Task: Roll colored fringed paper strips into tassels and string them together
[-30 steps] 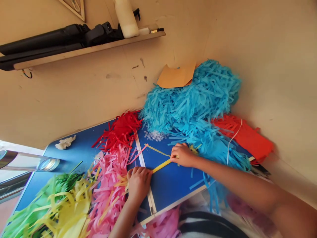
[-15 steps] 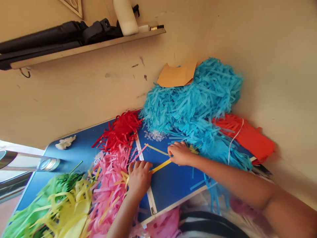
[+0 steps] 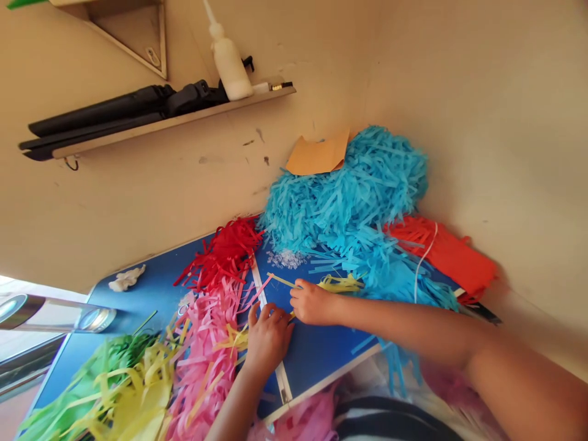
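Note:
My right hand (image 3: 316, 303) is closed on a yellow paper strip (image 3: 292, 315), low over the blue tabletop (image 3: 316, 361). Just left of it, my left hand (image 3: 270, 338) bends its fingers over the strip's other end; its fingertips are partly hidden. Only a short piece of the strip shows between the hands. A thin pale-yellow strip (image 3: 282, 280) runs from my right fingers to a pink strip's tip. Behind my right wrist lies a bunch of yellow strips (image 3: 340, 283). Pink paper fringe (image 3: 209, 349) spreads beside my left hand.
Blue paper fringe (image 3: 349, 196) is heaped at the back, with an orange paper piece (image 3: 319, 155) on top. Red fringe (image 3: 229, 251), clear bits (image 3: 288, 259), green fringe (image 3: 87, 373) and a tied orange-red bundle (image 3: 454, 257) surround the hands. A shelf (image 3: 184, 125) holds a white bottle (image 3: 232, 70).
My right hand has moved left toward my left hand, shortening the visible yellow strip between them. The camera view has tilted up slightly.

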Demonstrator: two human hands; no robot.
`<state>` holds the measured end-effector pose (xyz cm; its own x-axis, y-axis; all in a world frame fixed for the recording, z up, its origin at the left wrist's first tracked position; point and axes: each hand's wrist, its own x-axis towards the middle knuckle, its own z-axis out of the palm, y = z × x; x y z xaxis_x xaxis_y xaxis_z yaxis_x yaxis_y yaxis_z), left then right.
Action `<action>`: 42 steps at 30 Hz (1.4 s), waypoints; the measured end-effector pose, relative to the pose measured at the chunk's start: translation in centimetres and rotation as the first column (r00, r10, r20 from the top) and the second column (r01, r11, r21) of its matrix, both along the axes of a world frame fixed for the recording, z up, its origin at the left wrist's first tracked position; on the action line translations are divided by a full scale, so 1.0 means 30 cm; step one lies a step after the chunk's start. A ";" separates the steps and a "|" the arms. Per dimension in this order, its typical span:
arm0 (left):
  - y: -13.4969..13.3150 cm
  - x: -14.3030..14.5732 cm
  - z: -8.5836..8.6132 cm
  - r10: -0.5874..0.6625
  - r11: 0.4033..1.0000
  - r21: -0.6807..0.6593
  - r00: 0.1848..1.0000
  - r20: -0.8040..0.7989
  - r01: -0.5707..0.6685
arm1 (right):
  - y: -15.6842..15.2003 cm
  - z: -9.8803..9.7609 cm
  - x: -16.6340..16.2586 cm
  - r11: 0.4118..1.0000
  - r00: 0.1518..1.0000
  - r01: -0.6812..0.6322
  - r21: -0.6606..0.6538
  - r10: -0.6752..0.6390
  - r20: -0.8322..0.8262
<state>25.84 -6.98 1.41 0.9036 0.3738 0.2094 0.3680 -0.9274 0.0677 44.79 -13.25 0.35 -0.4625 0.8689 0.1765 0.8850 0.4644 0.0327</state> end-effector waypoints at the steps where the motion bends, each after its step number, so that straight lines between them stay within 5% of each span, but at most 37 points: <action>1: -0.004 0.002 -0.003 0.012 1.000 0.007 1.000 0.007 -0.012 | 0.005 0.002 0.008 1.000 1.000 0.012 -0.011 -0.012 -0.009; 5: -0.018 0.004 -0.024 0.049 0.997 0.062 0.997 0.053 -0.052 | 0.003 0.010 0.026 0.994 0.993 0.100 -0.053 -0.103 -0.049; 11: -0.036 -0.008 -0.053 0.092 0.993 0.068 0.993 0.075 -0.097 | -0.049 -0.038 -0.024 0.987 0.992 0.113 0.113 -0.106 -0.066; 16: -0.048 -0.057 -0.071 0.087 0.995 0.048 0.996 0.032 -0.088 | -0.100 -0.094 0.037 0.979 0.984 0.141 0.148 -0.122 -0.131; 23: -0.022 -0.089 -0.090 0.183 0.969 -0.189 0.976 0.116 -0.159 | -0.099 -0.083 0.129 0.971 0.915 0.210 -0.112 -0.236 -0.327; 34: -0.012 -0.058 -0.082 0.318 0.931 -0.192 0.948 0.016 -0.309 | -0.045 -0.018 0.101 0.852 0.824 0.362 -0.380 -0.482 -0.297; 38: -0.002 -0.033 -0.040 0.275 0.944 -0.177 0.961 -0.041 -0.278 | -0.013 -0.010 0.095 0.805 0.804 0.403 -0.435 -0.539 -0.252; 42: -0.008 -0.029 -0.025 0.090 0.989 -0.112 0.993 -0.074 -0.098 | -0.011 0.011 0.088 0.800 0.807 0.424 -0.425 -0.546 -0.223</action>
